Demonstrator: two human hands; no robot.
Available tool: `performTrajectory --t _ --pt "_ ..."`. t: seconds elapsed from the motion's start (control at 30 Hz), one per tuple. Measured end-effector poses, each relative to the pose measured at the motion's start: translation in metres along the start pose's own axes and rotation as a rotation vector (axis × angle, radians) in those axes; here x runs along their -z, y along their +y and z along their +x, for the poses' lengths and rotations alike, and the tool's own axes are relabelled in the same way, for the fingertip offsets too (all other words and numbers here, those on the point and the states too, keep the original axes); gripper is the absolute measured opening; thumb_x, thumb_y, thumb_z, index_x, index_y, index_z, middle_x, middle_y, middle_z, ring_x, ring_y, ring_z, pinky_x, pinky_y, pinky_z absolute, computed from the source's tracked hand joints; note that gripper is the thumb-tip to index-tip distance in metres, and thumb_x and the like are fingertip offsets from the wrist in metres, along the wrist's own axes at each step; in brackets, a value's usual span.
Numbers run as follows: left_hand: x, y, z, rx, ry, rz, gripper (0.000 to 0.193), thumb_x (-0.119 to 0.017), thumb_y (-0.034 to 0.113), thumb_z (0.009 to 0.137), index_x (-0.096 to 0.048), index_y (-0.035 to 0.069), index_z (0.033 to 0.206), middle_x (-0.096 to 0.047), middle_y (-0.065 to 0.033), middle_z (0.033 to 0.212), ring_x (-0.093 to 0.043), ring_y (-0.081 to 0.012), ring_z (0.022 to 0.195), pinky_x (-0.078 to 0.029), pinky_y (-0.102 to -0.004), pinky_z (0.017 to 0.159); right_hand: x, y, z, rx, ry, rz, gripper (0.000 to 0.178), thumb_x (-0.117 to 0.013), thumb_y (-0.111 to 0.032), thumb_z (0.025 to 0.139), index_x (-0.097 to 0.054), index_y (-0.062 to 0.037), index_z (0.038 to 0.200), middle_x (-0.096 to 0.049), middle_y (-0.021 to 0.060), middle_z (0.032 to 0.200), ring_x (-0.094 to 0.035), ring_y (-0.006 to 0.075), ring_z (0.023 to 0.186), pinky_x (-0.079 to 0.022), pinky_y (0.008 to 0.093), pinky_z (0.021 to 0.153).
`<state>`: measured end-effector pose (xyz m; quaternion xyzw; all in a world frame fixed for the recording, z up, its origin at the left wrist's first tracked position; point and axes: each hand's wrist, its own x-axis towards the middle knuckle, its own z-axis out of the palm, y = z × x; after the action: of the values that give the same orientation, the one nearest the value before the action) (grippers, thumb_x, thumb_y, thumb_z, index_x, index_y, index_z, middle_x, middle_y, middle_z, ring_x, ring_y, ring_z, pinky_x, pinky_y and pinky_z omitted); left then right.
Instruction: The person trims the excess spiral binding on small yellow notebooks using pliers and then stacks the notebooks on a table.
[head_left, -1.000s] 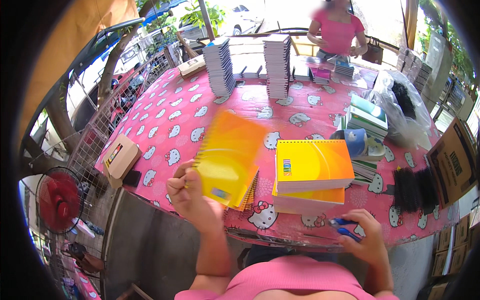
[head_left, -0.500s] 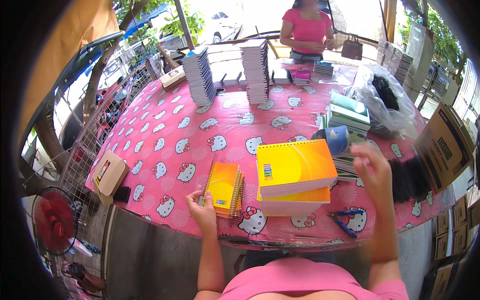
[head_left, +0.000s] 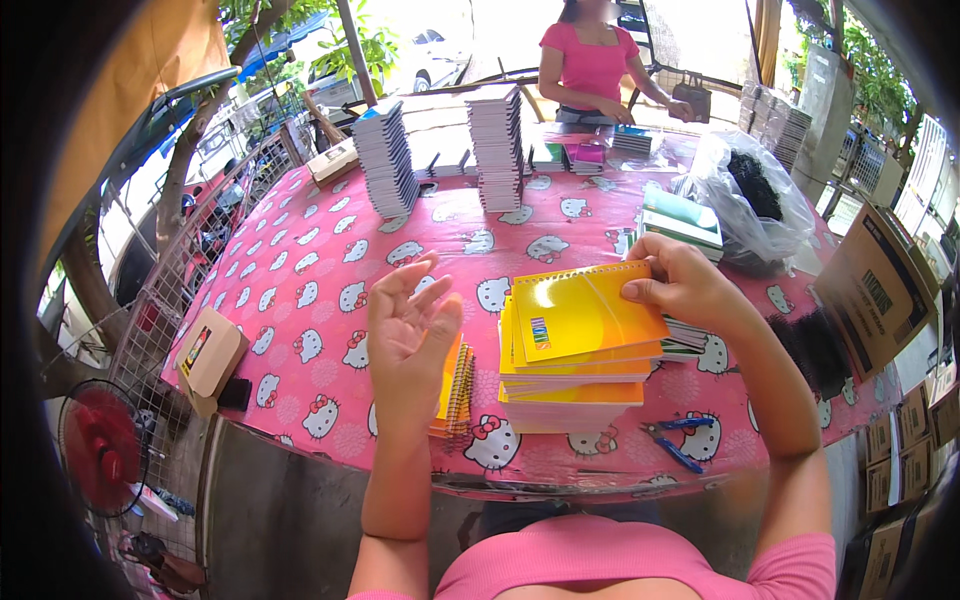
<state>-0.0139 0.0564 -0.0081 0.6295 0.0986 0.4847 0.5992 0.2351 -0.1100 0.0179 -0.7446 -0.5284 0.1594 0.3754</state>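
Note:
My right hand (head_left: 682, 282) pinches the top right corner of a yellow notebook (head_left: 585, 315) between thumb and fingers. A row of punched holes runs along this notebook's upper edge, and it is lifted off the yellow-orange stack (head_left: 572, 412) beneath it. My left hand (head_left: 408, 325) is raised, palm turned inward, fingers apart and holding nothing. Behind that hand lies a smaller pile of yellow notebooks with wire coils (head_left: 458, 390), partly hidden by it. Blue-handled pliers (head_left: 680, 440) rest on the table to the right of the stack.
Two tall notebook stacks (head_left: 386, 160) stand at the back of the pink-covered table (head_left: 300, 345). On the right are green notebooks (head_left: 680, 222), a plastic bag of black coils (head_left: 765, 205), more black coils (head_left: 812, 350) and a cardboard box (head_left: 880, 290). A person in pink (head_left: 590, 65) stands across the table.
My right hand has come left and taken hold of the top yellow notebook. My left hand has left the coiled notebooks and risen. The person opposite has spread their arms lower over the table.

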Motion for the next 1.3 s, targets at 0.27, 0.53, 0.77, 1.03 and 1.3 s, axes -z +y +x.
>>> performTrajectory --t 0.27,0.53,0.77,1.03,1.3 --pt "-0.051 0.012 0.003 -0.127 -0.215 0.178 0.053 -0.06 0.0 0.089 -0.04 0.005 0.138 -0.048 -0.0116 0.136 -0.05 -0.0239 0.119 -0.043 -0.0363 0.097 -0.006 -0.027 -0.021 0.183 0.14 0.517 0.027 -0.074 -0.006 0.078 -0.052 -0.0026 0.093 -0.054 0.0044 0.076 -0.055 0.011 0.078 -0.044 0.0265 0.067" --pt "-0.093 0.028 0.006 -0.71 -0.15 1.014 0.035 -0.062 0.008 0.087 -0.06 0.008 0.122 -0.063 -0.0115 0.111 -0.059 -0.0237 0.1 -0.047 -0.0334 0.084 -0.052 -0.023 -0.029 0.363 0.559 0.137 0.043 -0.068 -0.001 0.076 -0.041 -0.0072 0.108 -0.058 0.0102 0.09 -0.062 0.0252 0.085 -0.049 0.0352 0.071" --pt "-0.093 0.024 0.035 -0.256 -0.426 0.743 0.02 -0.073 0.017 0.082 -0.072 0.003 0.097 -0.066 -0.008 0.092 -0.06 -0.0177 0.082 -0.049 -0.03 0.077 0.026 0.098 -0.067 0.05 0.757 -0.326 0.039 -0.083 -0.019 0.069 -0.066 -0.003 0.099 -0.065 0.0119 0.099 -0.064 0.0235 0.09 -0.052 0.0343 0.079" --pt "-0.089 0.021 0.035 -0.248 -0.422 0.676 0.024 -0.076 0.016 0.079 -0.072 0.005 0.1 -0.066 -0.0057 0.09 -0.06 -0.0148 0.085 -0.048 -0.0287 0.078 0.031 0.257 -0.121 -0.824 0.29 -0.923 0.022 -0.062 -0.018 0.083 -0.061 -0.0002 0.096 -0.063 0.0193 0.098 -0.066 0.0352 0.092 -0.055 0.0429 0.079" --pt "-0.096 0.015 0.033 -0.388 -0.308 0.681 0.017 -0.078 0.017 0.076 -0.075 0.005 0.089 -0.069 -0.0034 0.079 -0.059 -0.0155 0.082 -0.047 -0.0302 0.074 0.042 0.094 -0.081 -0.072 0.793 -0.336 0.019 -0.062 -0.002 0.086 -0.071 -0.0031 0.102 -0.065 0.0149 0.095 -0.064 0.0287 0.078 -0.051 0.0367 0.069"
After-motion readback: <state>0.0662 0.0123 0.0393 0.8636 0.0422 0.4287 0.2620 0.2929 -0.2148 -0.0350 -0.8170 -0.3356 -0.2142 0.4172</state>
